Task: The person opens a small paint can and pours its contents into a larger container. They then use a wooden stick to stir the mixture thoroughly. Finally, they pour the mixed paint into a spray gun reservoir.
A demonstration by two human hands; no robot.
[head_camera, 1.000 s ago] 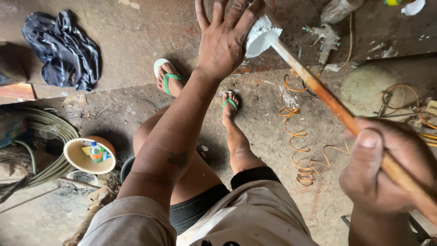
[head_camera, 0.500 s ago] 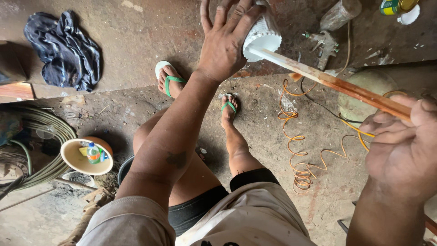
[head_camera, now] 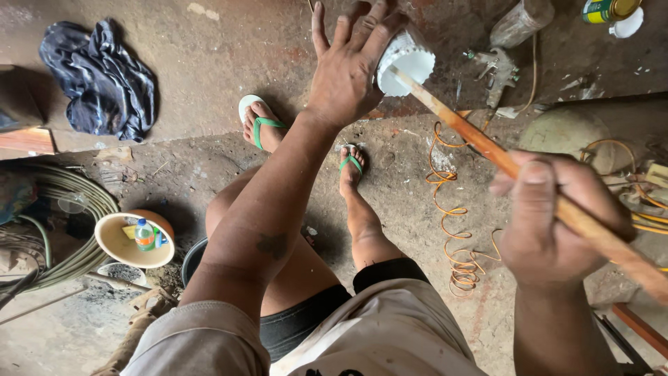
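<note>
My left hand (head_camera: 351,66) is stretched forward and grips a small white cup-shaped container (head_camera: 407,61) with a jagged rim, its opening turned toward me. My right hand (head_camera: 557,219) is closed around a long wooden stick (head_camera: 473,136) near its lower end. The stick's far tip reaches into the white container's mouth. My bare legs and green flip-flops (head_camera: 263,124) show below on the dirt floor.
A dark cloth (head_camera: 101,73) lies at the upper left. A bowl holding a small bottle (head_camera: 136,240) sits beside coiled hoses (head_camera: 62,209) on the left. An orange coiled wire (head_camera: 452,230) lies on the floor to the right. A can (head_camera: 609,10) and a spray gun (head_camera: 497,66) rest on the raised ledge.
The stick has swung so its tip sits inside the container's mouth. My right hand moved left and lower along it. The left hand tilted the container's opening toward me.
</note>
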